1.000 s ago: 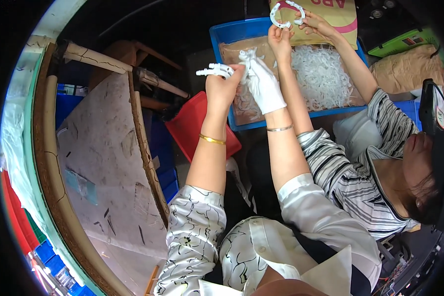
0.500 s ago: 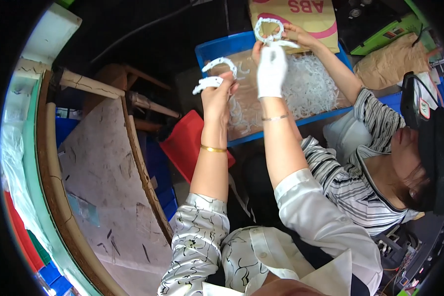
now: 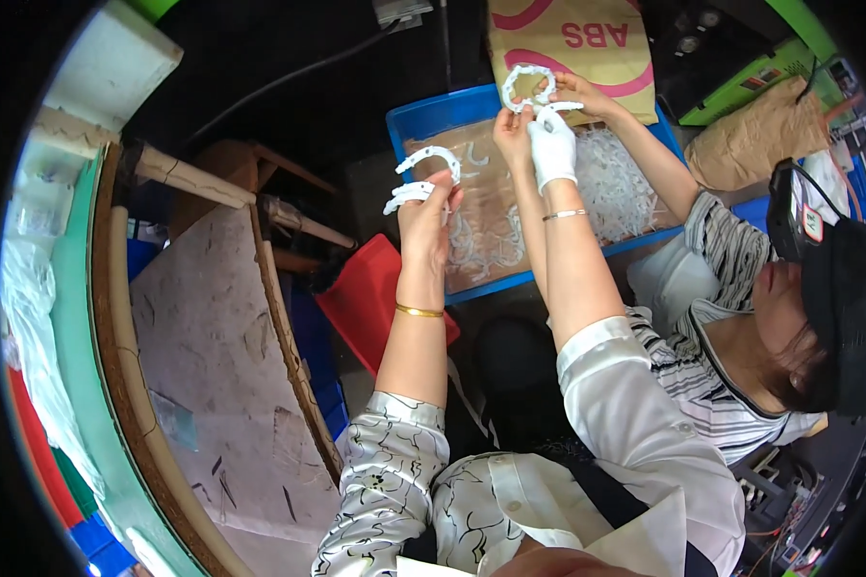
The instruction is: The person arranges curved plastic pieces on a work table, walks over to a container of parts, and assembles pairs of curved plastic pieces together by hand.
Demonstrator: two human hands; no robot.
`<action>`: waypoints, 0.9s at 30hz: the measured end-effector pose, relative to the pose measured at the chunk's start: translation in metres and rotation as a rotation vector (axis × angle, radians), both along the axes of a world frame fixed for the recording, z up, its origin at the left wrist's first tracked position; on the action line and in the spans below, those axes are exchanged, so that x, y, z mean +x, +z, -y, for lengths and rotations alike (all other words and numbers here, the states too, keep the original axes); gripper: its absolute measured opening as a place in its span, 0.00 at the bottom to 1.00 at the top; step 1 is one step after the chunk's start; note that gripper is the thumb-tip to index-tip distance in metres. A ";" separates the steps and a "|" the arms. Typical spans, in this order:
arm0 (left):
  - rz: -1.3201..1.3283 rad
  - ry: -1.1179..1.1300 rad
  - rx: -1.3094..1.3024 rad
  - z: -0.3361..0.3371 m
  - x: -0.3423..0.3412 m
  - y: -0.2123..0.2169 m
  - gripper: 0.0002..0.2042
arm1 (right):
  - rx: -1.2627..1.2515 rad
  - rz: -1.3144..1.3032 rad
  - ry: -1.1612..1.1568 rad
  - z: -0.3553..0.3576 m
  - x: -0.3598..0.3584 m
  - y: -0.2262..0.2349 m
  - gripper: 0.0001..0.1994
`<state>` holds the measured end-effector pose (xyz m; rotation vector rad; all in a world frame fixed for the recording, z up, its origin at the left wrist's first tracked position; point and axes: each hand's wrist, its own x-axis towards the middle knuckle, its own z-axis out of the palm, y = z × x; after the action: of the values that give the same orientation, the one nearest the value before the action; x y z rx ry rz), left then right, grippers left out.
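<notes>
My left hand (image 3: 425, 213) is closed round white C-shaped plastic pieces (image 3: 441, 159), their curved ends sticking out past the thumb, above the left part of a blue bin (image 3: 496, 286). My right hand (image 3: 554, 152), in a white glove, has its fingers drawn together at a slim white plastic piece (image 3: 566, 107); the glove partly hides the grip. Just beyond it, a co-worker's two hands (image 3: 517, 133) hold a white ring-shaped plastic part (image 3: 506, 93). Loose curved white pieces (image 3: 481, 245) and a heap of thin white scraps (image 3: 618, 188) lie in the bin.
A yellow printed sack (image 3: 568, 43) stands behind the bin. The co-worker in a striped shirt (image 3: 717, 370) sits close on my right. A red tray (image 3: 361, 298) is below my left forearm, beside a worn board (image 3: 212, 337). Brown paper wrapping (image 3: 760, 135) lies at far right.
My gloved hand has shifted right, away from my left hand, uncovering more of the co-worker's nearer hand. My left hand keeps its pieces. The whole view has dropped slightly.
</notes>
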<state>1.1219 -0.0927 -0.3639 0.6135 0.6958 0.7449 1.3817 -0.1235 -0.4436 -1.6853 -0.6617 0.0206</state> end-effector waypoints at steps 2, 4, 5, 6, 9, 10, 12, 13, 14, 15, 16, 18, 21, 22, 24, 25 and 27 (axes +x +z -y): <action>-0.071 0.077 0.032 -0.019 -0.042 -0.009 0.10 | 0.052 -0.103 0.102 -0.018 -0.077 0.026 0.10; -0.050 0.048 0.036 -0.015 -0.035 -0.001 0.10 | 0.130 -0.144 0.126 -0.010 -0.063 0.029 0.09; -0.067 0.067 0.032 -0.017 -0.042 -0.003 0.10 | 0.146 -0.170 0.118 -0.006 -0.077 0.040 0.08; -0.077 0.065 0.072 -0.022 -0.052 -0.005 0.10 | 0.335 -0.337 0.191 -0.007 -0.101 0.061 0.10; -0.074 0.042 0.124 -0.021 -0.050 0.006 0.11 | 0.441 -0.757 0.375 0.003 -0.117 0.086 0.13; -0.083 0.030 0.145 -0.022 -0.052 0.003 0.12 | 0.379 -0.811 0.414 0.007 -0.140 0.095 0.14; -0.072 -0.004 0.166 -0.018 -0.041 0.007 0.12 | 0.289 -0.834 0.532 0.011 -0.155 0.093 0.16; -0.083 -0.028 0.175 -0.016 -0.038 0.010 0.12 | 0.308 -0.835 0.599 0.010 -0.156 0.084 0.15; -0.095 -0.052 0.184 -0.013 -0.036 0.012 0.12 | 0.246 -0.777 0.636 0.009 -0.160 0.073 0.15; -0.108 -0.049 0.182 -0.015 -0.040 0.009 0.12 | 0.185 -0.730 0.684 0.005 -0.173 0.068 0.15; -0.145 -0.086 0.206 -0.019 -0.044 0.006 0.12 | 0.187 -0.745 0.688 0.002 -0.179 0.065 0.15; -0.278 -0.147 0.278 -0.026 -0.054 -0.001 0.11 | 0.072 -0.715 0.635 -0.003 -0.189 0.057 0.14; -0.373 -0.012 0.264 -0.036 -0.068 -0.012 0.12 | 0.013 -0.828 0.426 -0.015 -0.209 0.033 0.13; -0.387 -0.005 0.264 -0.041 -0.073 -0.014 0.12 | -0.044 -0.865 0.399 -0.019 -0.212 0.018 0.14; -0.115 0.024 0.098 -0.049 -0.081 -0.018 0.15 | -0.146 -0.885 0.340 -0.017 -0.217 -0.019 0.14; 0.029 0.037 0.015 -0.053 -0.082 -0.020 0.16 | -0.250 -0.886 0.269 -0.013 -0.217 -0.042 0.14; 0.171 -0.029 -0.049 -0.045 -0.060 -0.020 0.17 | -0.495 -0.443 0.062 0.015 -0.184 -0.100 0.17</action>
<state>1.0619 -0.0477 -0.3837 0.5078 0.5453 0.7420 1.1979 -0.1382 -0.5436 -2.0388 -0.3863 0.6278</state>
